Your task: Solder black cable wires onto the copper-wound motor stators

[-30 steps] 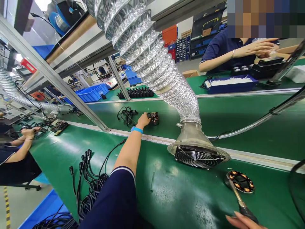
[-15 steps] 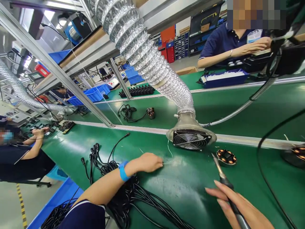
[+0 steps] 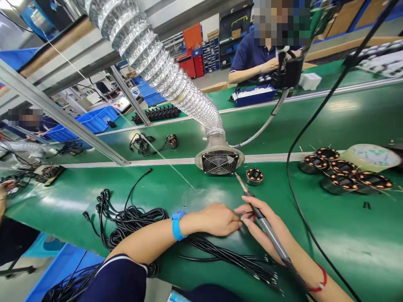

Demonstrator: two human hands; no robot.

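Note:
My right hand point(image 3: 278, 222) holds a soldering iron point(image 3: 266, 226), its tip pointing away from me toward the fan. Fingertips touch or nearly touch my left hand point(image 3: 217, 219), which is closed with finger and thumb together; what it pinches, if anything, is too small to make out. A blue band circles my left wrist. Just beyond the iron's tip sits a round motor stator point(image 3: 254, 176) with copper coils. Beneath and beside my left forearm lies a bundle of black cables point(image 3: 135, 222), its bare wire ends point(image 3: 267, 272) lying below my right hand.
A fume extractor fan point(image 3: 219, 163) on a silver flexible duct point(image 3: 189, 88) stands ahead. Several stators point(image 3: 340, 183) are grouped at right, with a black cord point(image 3: 292, 176) hanging before them. A co-worker point(image 3: 252, 58) sits across the bench beside a blue tray point(image 3: 254, 97).
My left hand has moved right, away from the thin strand it held, to meet my right hand. The soldering iron stays in my right hand. The view has swung right, showing more stators.

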